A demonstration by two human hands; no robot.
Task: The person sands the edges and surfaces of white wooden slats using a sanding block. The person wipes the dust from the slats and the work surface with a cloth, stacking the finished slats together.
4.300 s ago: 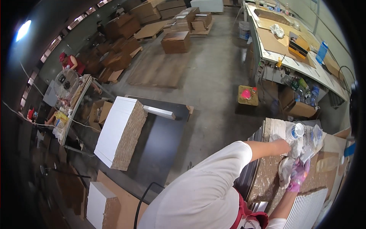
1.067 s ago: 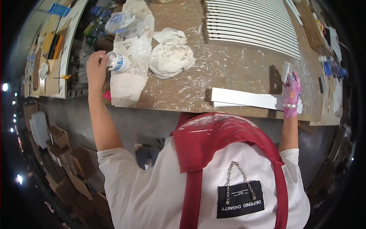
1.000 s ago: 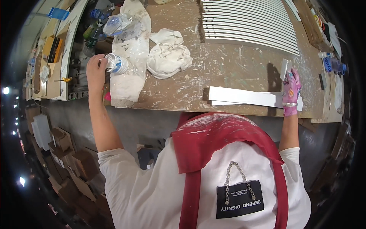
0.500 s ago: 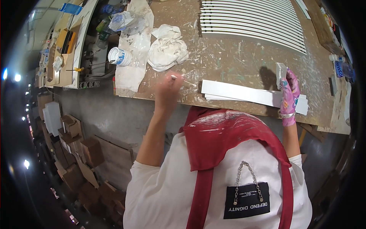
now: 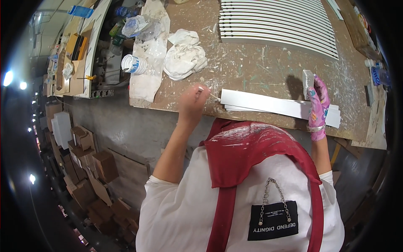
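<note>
Bare-skinned, my left hand (image 5: 195, 103) is closed round a thin pale stick (image 5: 214, 97). The stick's far end meets the left end of a long white strip (image 5: 260, 100), or stops just short of it; I cannot tell which. That strip lies on top of at least one similar strip near the table's front edge. My right hand (image 5: 319, 107), in a pink flowered glove, is above the strips' right part. Its fingers are closed on a small, whitish, see-through upright piece (image 5: 308, 84), whose exact kind is unclear.
A paint-marked brown table (image 5: 260, 69) bears a row of slim white strips (image 5: 277, 27) at the back. Crumpled white rags (image 5: 184, 59) and a white tub (image 5: 134, 64) lie to the left. A plastic bottle (image 5: 380, 75) is at the far right. Cartons (image 5: 105, 166) stand on the floor.
My left hand has shifted right and slightly nearer, bringing the stick's end up to the top strip's left end. My right hand has hardly moved and keeps its hold.
</note>
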